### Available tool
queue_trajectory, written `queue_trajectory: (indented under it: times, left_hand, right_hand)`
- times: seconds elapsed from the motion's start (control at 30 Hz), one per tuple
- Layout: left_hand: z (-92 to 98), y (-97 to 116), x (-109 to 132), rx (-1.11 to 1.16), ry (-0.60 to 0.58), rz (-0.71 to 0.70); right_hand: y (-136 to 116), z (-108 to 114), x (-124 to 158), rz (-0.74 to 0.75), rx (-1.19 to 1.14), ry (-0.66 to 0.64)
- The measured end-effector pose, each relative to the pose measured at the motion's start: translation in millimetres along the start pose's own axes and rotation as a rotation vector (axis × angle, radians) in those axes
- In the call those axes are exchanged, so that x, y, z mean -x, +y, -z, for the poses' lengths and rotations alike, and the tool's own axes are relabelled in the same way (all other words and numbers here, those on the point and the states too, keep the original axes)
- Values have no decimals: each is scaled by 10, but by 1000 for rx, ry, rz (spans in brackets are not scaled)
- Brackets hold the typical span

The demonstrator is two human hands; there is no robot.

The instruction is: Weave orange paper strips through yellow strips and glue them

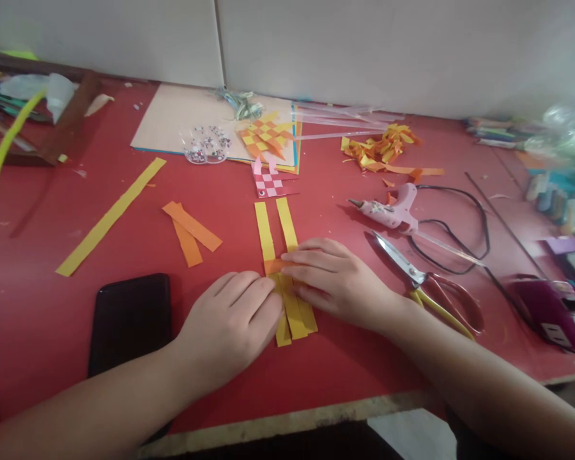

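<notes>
Several yellow paper strips point(296, 316) lie side by side on the red table, pointing away from me, with a short orange paper strip point(271, 266) across them. My left hand point(234, 313) is curled at the left edge of the yellow strips, its fingertips closed on the paper where the orange strip crosses; its thumb is hidden. From the other side, my right hand point(338, 275) lies over the strips with fingers stretched out, fingertips touching the orange strip's right part. Just beyond the strips sits a pink-and-white woven paper fish point(269, 181).
To the right lie scissors point(414, 275) and a pink glue gun point(388, 207) with its cord. At left are a black phone point(131, 319), a long yellow strip point(112, 217) and two orange strips point(186, 250). Farther back are an orange-yellow woven piece point(264, 133) and paper scraps point(381, 148).
</notes>
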State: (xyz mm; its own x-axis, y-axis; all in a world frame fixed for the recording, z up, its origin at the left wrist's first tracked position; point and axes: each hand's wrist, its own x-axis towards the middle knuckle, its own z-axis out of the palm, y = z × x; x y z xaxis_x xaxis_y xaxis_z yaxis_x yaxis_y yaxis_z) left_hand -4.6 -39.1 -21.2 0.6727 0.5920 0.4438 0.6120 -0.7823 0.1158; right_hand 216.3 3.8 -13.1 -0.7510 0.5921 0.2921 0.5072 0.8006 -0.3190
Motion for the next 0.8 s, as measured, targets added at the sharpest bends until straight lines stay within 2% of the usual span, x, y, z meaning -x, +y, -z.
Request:
queue_trajectory:
  times: [0.17, 0.37, 0.6, 0.7, 0.8]
  left_hand:
    - [14, -3, 5, 10, 14, 5]
    - [27, -27, 7, 64, 51, 10]
    - [25, 11, -26, 76, 60, -56]
    - [25, 34, -36, 106, 12, -128]
    - [35, 42, -36, 115, -12, -132]
  right_hand:
    - [-23, -7, -1, -7, -17, 6]
    - [-38, 33, 18, -88, -70, 89]
    - [15, 148, 44, -181, 30, 128]
    - [68, 177, 73, -221, 66, 99]
    - [120, 184, 109, -183, 71, 26]
